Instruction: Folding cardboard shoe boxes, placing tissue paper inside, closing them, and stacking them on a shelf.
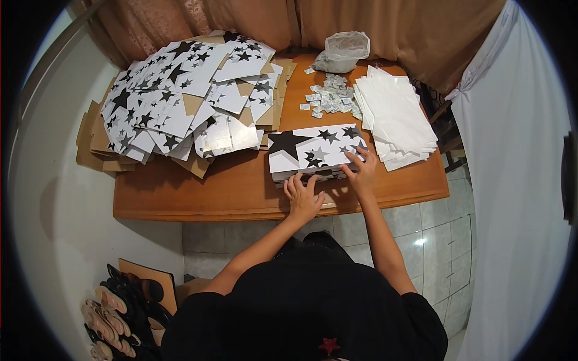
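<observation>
In front of me on the wooden table is a white cardboard box [295, 157] printed with black and grey stars. Its lid looks lowered, with a thin gap along the front side. My left hand [305, 198] is at the front of the box, fingers bent and apart, their tips touching the front edge. At the box's right front corner is my right hand [362, 173], its fingers spread over the lid's top and the thumb by the front edge. Part of the box's front side is hidden behind my hands.
A large pile of flat star-printed cardboard [174, 90] covers the table's left half. Behind the box lie many small sachets [331, 99] beside an open plastic bag [344, 53]. White paper sheets [397, 117] are stacked on the right. Shoes [111, 322] stand on the lower left.
</observation>
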Demonstrator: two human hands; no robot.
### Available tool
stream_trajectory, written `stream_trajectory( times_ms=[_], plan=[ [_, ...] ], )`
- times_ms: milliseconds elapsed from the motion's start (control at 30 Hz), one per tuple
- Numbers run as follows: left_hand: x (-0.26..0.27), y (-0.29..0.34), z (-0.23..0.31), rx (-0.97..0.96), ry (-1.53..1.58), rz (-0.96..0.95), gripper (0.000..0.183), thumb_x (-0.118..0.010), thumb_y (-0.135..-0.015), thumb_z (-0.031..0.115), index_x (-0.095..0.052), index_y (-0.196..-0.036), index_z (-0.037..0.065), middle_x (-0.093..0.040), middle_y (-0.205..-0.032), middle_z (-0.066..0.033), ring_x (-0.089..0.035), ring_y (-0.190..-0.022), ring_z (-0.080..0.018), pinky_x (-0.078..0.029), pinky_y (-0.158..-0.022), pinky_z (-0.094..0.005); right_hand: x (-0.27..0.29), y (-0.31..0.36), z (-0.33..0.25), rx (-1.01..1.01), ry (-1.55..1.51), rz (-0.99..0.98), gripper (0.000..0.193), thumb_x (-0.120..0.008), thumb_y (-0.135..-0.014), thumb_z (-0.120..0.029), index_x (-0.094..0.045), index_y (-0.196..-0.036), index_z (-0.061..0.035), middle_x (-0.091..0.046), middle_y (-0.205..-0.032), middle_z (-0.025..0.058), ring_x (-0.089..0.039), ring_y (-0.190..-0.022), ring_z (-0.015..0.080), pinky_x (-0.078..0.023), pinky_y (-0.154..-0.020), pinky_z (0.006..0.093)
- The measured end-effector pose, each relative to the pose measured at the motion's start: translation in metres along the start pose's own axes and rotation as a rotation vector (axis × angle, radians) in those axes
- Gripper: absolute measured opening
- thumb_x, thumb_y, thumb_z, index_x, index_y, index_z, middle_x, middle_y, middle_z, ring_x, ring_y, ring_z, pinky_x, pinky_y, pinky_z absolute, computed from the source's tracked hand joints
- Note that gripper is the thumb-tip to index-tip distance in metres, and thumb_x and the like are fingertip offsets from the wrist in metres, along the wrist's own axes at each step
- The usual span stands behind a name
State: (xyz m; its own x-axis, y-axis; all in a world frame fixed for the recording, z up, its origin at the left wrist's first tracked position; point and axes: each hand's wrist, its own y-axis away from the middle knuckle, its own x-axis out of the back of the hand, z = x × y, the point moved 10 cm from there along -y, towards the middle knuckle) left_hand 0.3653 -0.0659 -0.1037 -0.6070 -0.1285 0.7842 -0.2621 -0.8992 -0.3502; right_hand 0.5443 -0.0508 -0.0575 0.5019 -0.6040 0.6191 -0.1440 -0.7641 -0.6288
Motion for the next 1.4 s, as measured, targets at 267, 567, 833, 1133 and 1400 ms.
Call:
stream_trajectory(
  times_ms=[267,567,833,1133,1400],
  plan=[
    [-0.006,0.028,-0.006,-0.029,-0.218,0.158,0.047,-0.059,-0.071,0.02,-0.054,-0.118,0.027,-0.028,-0.13,-0.0136,-0.015,-0.127,-0.0339,-0.009,-0.102,-0.0544,-0.007,0.008,0.004,0.032,-0.069,-0.004,0.037,-0.076,-0.063,-0.028,-0.067,-0.096,-0.0155,-0.05,-0.113,0.0142,-0.04,-0.106,0.0355,-0.034,-0.091,0.0458],
    [-0.005,0.018,-0.011,-0.038,-0.227,0.191,0.041,-0.061,-0.073,0.023,-0.057,-0.114,0.027,-0.023,-0.144,-0.0065,-0.012,-0.134,-0.0328,-0.001,-0.1,-0.0612,-0.017,0.024,0.01,0.114,-0.002,-0.027,0.029,-0.065,-0.077,-0.024,-0.065,-0.104,-0.0162,-0.049,-0.119,0.0146,-0.031,-0.118,0.0444,-0.023,-0.101,0.053],
    [0.009,0.001,-0.016,-0.04,-0.28,0.287,0.039,-0.061,-0.076,0.024,-0.058,-0.115,0.019,-0.045,-0.131,0.0034,-0.028,-0.13,-0.0254,0.002,-0.1,-0.0589,-0.023,0.03,0.015,0.187,0.142,-0.059,0.034,-0.061,-0.078,-0.031,-0.061,-0.112,-0.0226,-0.044,-0.129,0.0081,-0.023,-0.124,0.0469,-0.018,-0.098,0.062],
    [0.014,-0.005,-0.019,0.114,-0.05,0.354,0.034,-0.065,-0.074,0.032,-0.063,-0.105,0.019,-0.052,-0.123,0.0033,-0.034,-0.124,-0.0241,-0.002,-0.099,-0.0562,-0.027,0.024,-0.009,0.058,-0.023,-0.181,0.03,-0.066,-0.072,-0.033,-0.064,-0.099,-0.0202,-0.043,-0.128,0.007,-0.025,-0.126,0.0355,-0.004,-0.099,0.0634],
    [0.008,-0.011,-0.025,0.304,0.054,0.354,0.026,-0.068,-0.071,0.033,-0.064,-0.093,0.019,-0.049,-0.122,0.0039,-0.029,-0.126,-0.0249,-0.003,-0.095,-0.0621,-0.046,0.019,-0.02,0.022,0.025,-0.254,0.021,-0.065,-0.075,-0.032,-0.062,-0.091,-0.0192,-0.049,-0.118,0.0043,-0.034,-0.122,0.0295,-0.005,-0.098,0.0635]
  ],
)
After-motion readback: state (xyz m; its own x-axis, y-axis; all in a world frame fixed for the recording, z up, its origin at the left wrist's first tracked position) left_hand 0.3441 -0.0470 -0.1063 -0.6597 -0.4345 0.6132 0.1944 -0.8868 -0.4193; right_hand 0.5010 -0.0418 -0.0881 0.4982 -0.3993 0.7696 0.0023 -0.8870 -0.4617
